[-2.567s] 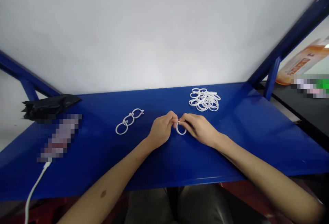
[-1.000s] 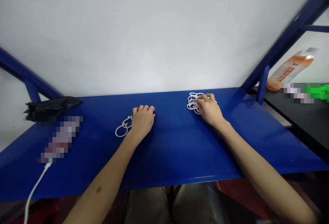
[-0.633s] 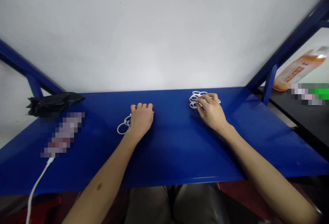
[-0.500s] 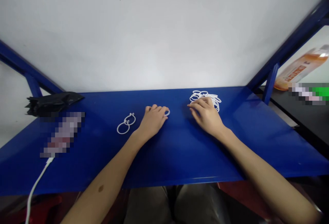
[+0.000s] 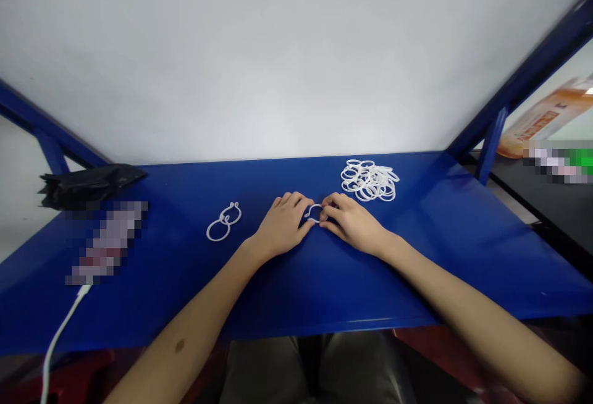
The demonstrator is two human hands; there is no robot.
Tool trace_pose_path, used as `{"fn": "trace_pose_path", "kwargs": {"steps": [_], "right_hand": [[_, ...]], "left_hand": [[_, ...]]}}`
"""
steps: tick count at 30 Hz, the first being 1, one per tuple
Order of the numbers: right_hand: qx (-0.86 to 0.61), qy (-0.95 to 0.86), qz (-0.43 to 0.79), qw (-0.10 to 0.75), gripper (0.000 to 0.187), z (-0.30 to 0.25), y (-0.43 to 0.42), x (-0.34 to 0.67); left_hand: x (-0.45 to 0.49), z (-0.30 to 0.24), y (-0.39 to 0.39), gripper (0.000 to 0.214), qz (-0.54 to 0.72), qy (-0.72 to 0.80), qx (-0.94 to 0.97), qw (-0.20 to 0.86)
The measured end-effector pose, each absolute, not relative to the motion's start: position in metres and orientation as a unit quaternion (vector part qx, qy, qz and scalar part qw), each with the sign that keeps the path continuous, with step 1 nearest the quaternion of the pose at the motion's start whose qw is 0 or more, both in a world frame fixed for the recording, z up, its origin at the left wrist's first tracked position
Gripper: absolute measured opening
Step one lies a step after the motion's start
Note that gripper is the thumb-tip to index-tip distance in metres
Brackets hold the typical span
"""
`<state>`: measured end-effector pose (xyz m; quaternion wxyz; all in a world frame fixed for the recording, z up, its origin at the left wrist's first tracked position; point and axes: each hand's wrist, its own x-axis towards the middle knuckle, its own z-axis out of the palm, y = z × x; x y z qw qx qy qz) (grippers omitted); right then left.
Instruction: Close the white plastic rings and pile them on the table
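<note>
Between my two hands is a white plastic ring (image 5: 316, 206), its gap facing left. My left hand (image 5: 282, 225) grips the ring's left side, the thumb at its lower end and the fingers curled above. My right hand (image 5: 349, 222) pinches the right side between thumb and fingers, hiding that part. Left of my left hand lie two linked white rings (image 5: 218, 231) with small knobbed ends. Behind my right hand is a tangled pile of white rings (image 5: 370, 180).
All this rests on a blue table (image 5: 296, 293) against a white wall. At the left are a crumpled black bag (image 5: 92, 185) and a blurred-out object (image 5: 109, 240) with a white cable (image 5: 62, 333). Blue frame bars flank both sides; an orange-labelled bottle (image 5: 540, 123) stands beyond the right one.
My right hand has left the ring pile and come left and nearer to me, meeting my left hand at the ring. My left hand has shifted slightly right.
</note>
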<state>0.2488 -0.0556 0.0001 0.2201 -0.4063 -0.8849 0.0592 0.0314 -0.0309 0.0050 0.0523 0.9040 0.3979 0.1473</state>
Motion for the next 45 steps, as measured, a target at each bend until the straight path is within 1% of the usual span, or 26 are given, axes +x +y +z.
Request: {"fn": "trace_pose_path", "kwargs": {"steps": [4, 6, 9, 10, 13, 14, 20, 24, 27, 30, 33, 37, 39, 42, 45], "right_hand": [[-0.418, -0.87, 0.099, 0.243, 0.012, 0.001, -0.058, 0.248], [-0.429, -0.855, 0.128, 0.261, 0.013, 0.0, -0.059, 0.247], [-0.463, -0.825, 0.157, 0.285, 0.025, -0.002, -0.058, 0.247], [-0.473, -0.817, 0.164, 0.286, 0.025, -0.003, -0.057, 0.247], [-0.479, -0.806, 0.192, 0.288, 0.014, -0.004, -0.056, 0.248], [-0.474, -0.806, 0.203, 0.292, 0.013, -0.003, -0.057, 0.248], [-0.427, -0.816, 0.234, 0.31, 0.015, 0.006, -0.062, 0.248], [-0.395, -0.828, 0.233, 0.323, 0.017, 0.01, -0.066, 0.25], [-0.38, -0.842, 0.217, 0.315, 0.018, 0.009, -0.066, 0.252], [-0.394, -0.847, 0.193, 0.299, 0.018, 0.006, -0.063, 0.251], [-0.433, -0.833, 0.139, 0.314, 0.017, 0.005, -0.057, 0.254], [-0.485, -0.793, 0.017, 0.367, 0.018, 0.009, -0.044, 0.273], [-0.519, -0.762, -0.03, 0.386, 0.019, 0.01, -0.038, 0.287], [-0.574, -0.712, -0.056, 0.402, 0.02, 0.011, -0.029, 0.305], [-0.614, -0.671, -0.058, 0.411, 0.022, 0.01, -0.022, 0.316]], "left_hand": [[0.033, 0.003, -0.03, 0.013, 0.158, 0.399, 0.902, 0.051], [0.033, 0.003, -0.029, 0.01, 0.168, 0.387, 0.905, 0.062], [0.034, 0.005, -0.029, 0.012, 0.192, 0.371, 0.906, 0.067], [0.034, 0.006, -0.03, 0.013, 0.198, 0.367, 0.906, 0.065], [0.035, 0.006, -0.031, 0.014, 0.209, 0.36, 0.908, 0.049], [0.036, 0.006, -0.031, 0.014, 0.212, 0.358, 0.908, 0.043], [0.039, -0.002, -0.035, 0.017, 0.268, 0.352, 0.897, 0.019], [0.04, -0.007, -0.038, 0.021, 0.332, 0.315, 0.889, -0.003], [0.041, -0.01, -0.037, 0.023, 0.347, 0.298, 0.889, -0.01], [0.043, -0.008, -0.034, 0.021, 0.313, 0.323, 0.893, -0.004], [0.041, 0.0, -0.028, 0.016, 0.259, 0.395, 0.881, -0.023], [0.024, 0.013, -0.019, 0.039, 0.189, 0.563, 0.798, -0.102], [0.013, 0.016, -0.015, 0.048, 0.138, 0.631, 0.753, -0.126], [0.001, 0.017, -0.012, 0.046, 0.062, 0.661, 0.74, -0.106], [0.003, 0.015, -0.014, 0.039, 0.038, 0.641, 0.763, -0.072]]}}
